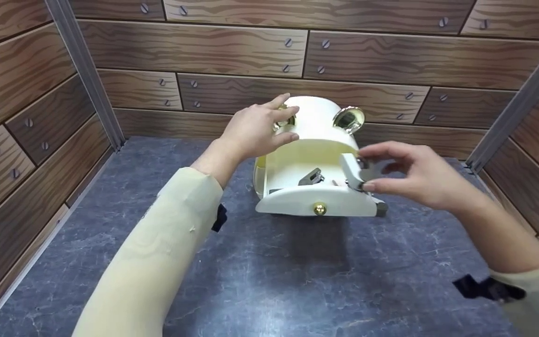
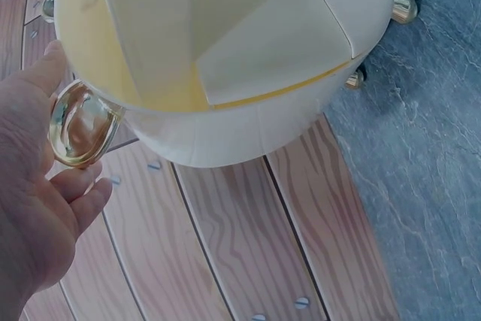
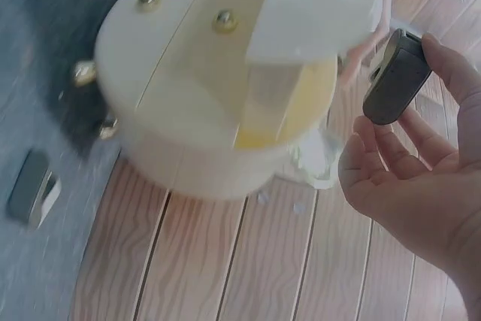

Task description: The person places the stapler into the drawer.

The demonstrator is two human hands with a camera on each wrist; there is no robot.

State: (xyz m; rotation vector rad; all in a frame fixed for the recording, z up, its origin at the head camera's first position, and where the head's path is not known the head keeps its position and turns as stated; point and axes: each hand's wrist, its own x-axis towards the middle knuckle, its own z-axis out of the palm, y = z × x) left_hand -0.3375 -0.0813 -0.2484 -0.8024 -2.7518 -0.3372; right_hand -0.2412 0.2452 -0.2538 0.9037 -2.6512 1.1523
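A white rounded box (image 1: 314, 112) with gold ear-like discs stands on the table, its pale-yellow compartment exposed behind a white front panel (image 1: 288, 203) with a gold knob. My left hand (image 1: 260, 128) lies at the left gold disc (image 2: 79, 129), fingers spread around it. Between thumb and fingertips, my right hand (image 1: 419, 175) pinches a small stapler-like piece (image 3: 398, 77), dark grey on one side and white on the other in the head view, over the compartment's right edge. Inside the compartment lies a grey piece (image 1: 311, 177) of similar size.
Another dark-grey and white piece (image 3: 34, 189) lies on the table, right of the box. Gold feet (image 3: 84, 73) hold the box off the dark marbled tabletop (image 1: 232, 281). Wood-patterned walls (image 1: 204, 47) enclose the back and both sides, with grey metal posts (image 1: 87, 70) at the corners.
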